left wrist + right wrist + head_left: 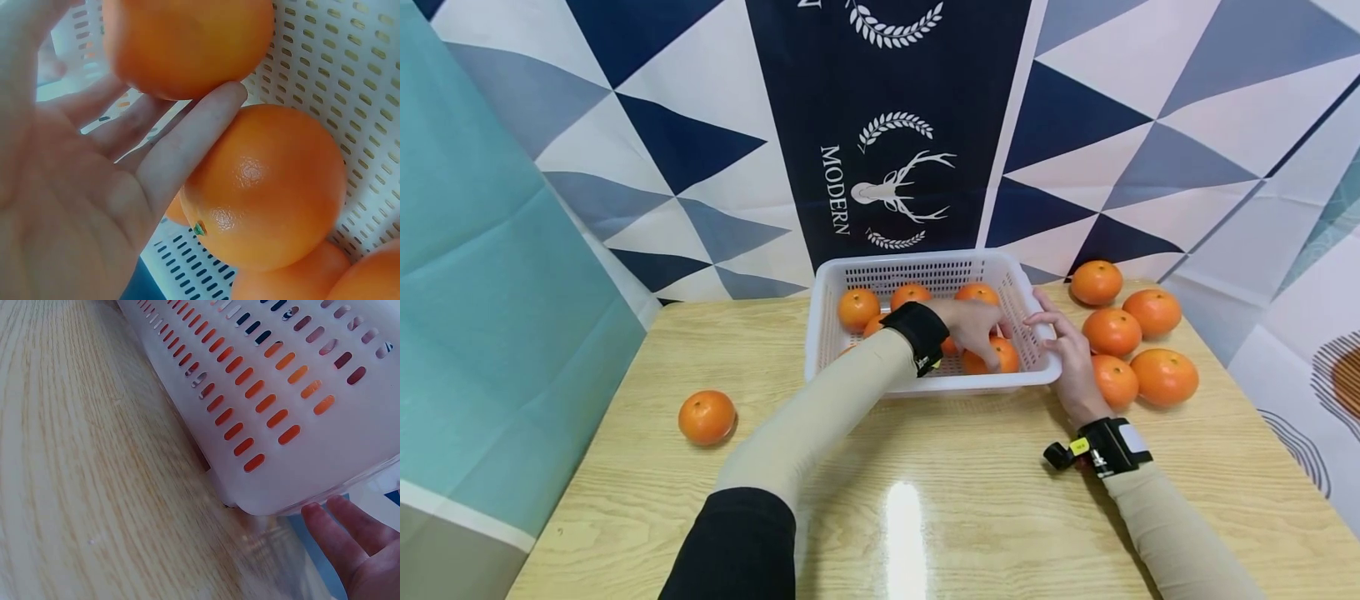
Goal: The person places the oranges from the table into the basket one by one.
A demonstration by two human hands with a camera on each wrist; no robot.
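A white perforated basket (887, 385) on the wooden table holds several oranges. My left hand (973, 323) reaches down inside its right part, with thumb and fingers around an orange (1006, 355). In the left wrist view the left hand (94, 169) has its fingers against the upper orange (190, 47), and one finger lies between it and a lower orange (269, 187). Fingertips of my right hand (1073, 371) touch the outside of the basket's right rim; in the right wrist view the right hand (359, 550) has fairly straight fingers at the basket's edge (269, 503).
Several loose oranges (1163, 377) lie on the table right of the basket, close to the right hand. A single orange (707, 417) sits apart at the left. Behind the table hangs a patterned cloth (700, 150). Bare tabletop (970, 492) shows in front of the basket.
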